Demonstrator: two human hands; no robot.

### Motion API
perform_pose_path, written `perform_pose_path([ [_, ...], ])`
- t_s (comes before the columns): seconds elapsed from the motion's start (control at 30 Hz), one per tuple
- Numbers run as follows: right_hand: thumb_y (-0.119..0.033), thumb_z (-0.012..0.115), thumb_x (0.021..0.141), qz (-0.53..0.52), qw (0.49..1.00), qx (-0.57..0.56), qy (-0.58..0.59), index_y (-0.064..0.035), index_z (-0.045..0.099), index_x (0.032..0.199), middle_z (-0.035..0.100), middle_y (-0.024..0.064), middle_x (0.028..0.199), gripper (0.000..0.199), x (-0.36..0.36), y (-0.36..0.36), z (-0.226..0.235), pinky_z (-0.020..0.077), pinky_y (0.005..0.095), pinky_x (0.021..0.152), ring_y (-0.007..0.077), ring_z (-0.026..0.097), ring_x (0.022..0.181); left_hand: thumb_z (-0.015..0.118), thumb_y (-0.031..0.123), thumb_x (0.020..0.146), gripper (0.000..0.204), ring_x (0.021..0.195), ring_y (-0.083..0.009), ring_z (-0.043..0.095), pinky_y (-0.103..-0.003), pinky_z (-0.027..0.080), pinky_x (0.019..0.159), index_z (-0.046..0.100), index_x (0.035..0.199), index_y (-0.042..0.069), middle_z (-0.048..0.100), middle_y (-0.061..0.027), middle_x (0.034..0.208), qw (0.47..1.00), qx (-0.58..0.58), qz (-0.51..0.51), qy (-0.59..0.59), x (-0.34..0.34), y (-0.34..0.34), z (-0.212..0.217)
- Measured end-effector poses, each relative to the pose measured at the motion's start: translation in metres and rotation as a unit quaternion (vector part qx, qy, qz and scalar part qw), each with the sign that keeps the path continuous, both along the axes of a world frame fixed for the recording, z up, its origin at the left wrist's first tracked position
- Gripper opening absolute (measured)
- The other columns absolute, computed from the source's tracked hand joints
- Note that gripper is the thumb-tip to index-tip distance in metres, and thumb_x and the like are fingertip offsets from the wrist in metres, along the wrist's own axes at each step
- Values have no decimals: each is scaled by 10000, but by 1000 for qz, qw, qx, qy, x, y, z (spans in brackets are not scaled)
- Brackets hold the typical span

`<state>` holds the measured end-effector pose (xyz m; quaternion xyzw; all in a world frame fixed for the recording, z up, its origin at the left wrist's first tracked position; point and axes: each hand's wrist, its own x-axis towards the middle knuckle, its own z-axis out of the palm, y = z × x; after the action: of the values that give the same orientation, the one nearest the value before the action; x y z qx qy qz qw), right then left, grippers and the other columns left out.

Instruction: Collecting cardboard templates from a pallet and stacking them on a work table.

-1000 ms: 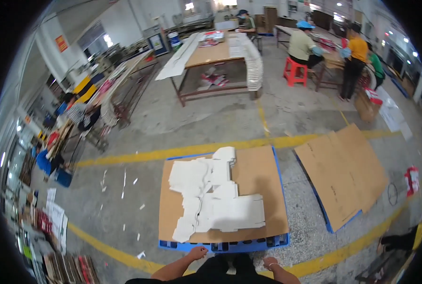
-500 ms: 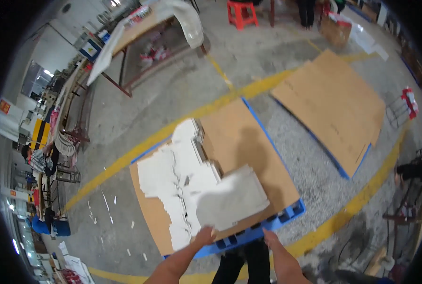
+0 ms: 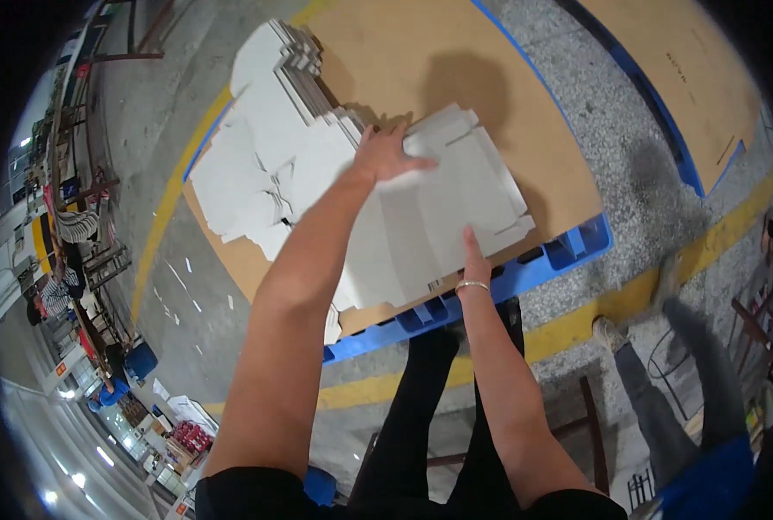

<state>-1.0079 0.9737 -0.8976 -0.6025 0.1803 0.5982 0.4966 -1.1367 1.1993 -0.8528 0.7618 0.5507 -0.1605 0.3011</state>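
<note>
A pile of flat, die-cut white cardboard blanks (image 3: pixel 317 165) lies on a brown cardboard sheet (image 3: pixel 378 52) over a blue pallet (image 3: pixel 568 247). The nearest blanks form a grey-white rectangular part (image 3: pixel 438 204) with notched flaps at its right end. My left hand (image 3: pixel 386 156) rests at the far edge of that part, thumb and fingers spread, the thumb lying on top. At the near edge, my right hand (image 3: pixel 475 263), with a bracelet at the wrist, has its thumb on the top face. Its other fingers are hidden below the edge.
A second blue pallet topped with brown cardboard (image 3: pixel 681 78) stands at the far right. To the lower right, another person's leg (image 3: pixel 651 394) and blue clothing (image 3: pixel 711 481) are close by. Paper scraps (image 3: pixel 178 277) lie on the floor at left, beside a yellow floor line (image 3: pixel 157 260).
My view has moved closer over the pile. My left hand has reached across to the far edge of the blanks, and my right hand has come onto their near edge.
</note>
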Motion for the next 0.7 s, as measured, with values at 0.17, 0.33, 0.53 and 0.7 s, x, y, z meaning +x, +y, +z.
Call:
perform_pose_path([
  [0.17,-345,752,698,-58,997,-49,-15,32,451,1196,540,97,1142,694,-16,11,21,477,354,829,221,549,1004,654,682,531,1094,1192,-275,433,-340,329,1002,341,1322,-6,523,-198,1190,989,-116,58,-66,5,8,-10],
  [0.33,-318,741,718,-102,994,-26,15,41,419,1222,527,103,1162,698,-18,8,24,461,360,869,239,539,1025,670,664,518,1058,1237,-273,370,-362,320,1013,380,1304,16,506,-188,1209,992,-55,88,-78,14,-6,-6],
  [0.53,-335,715,739,-87,994,-9,68,-4,404,1254,492,93,1218,687,-13,-1,24,406,381,944,239,482,1111,702,629,494,1065,1232,-319,341,-370,296,1028,383,1296,6,400,-173,1304,998,-3,56,-42,9,-15,-1],
  [0.7,-357,674,769,-97,989,28,111,-40,399,1268,480,80,1240,652,-11,-52,15,377,405,970,242,454,1147,744,586,466,1032,1196,-340,369,-385,317,1006,428,1258,4,436,-188,1255,994,-6,35,-104,13,-46,-2],
])
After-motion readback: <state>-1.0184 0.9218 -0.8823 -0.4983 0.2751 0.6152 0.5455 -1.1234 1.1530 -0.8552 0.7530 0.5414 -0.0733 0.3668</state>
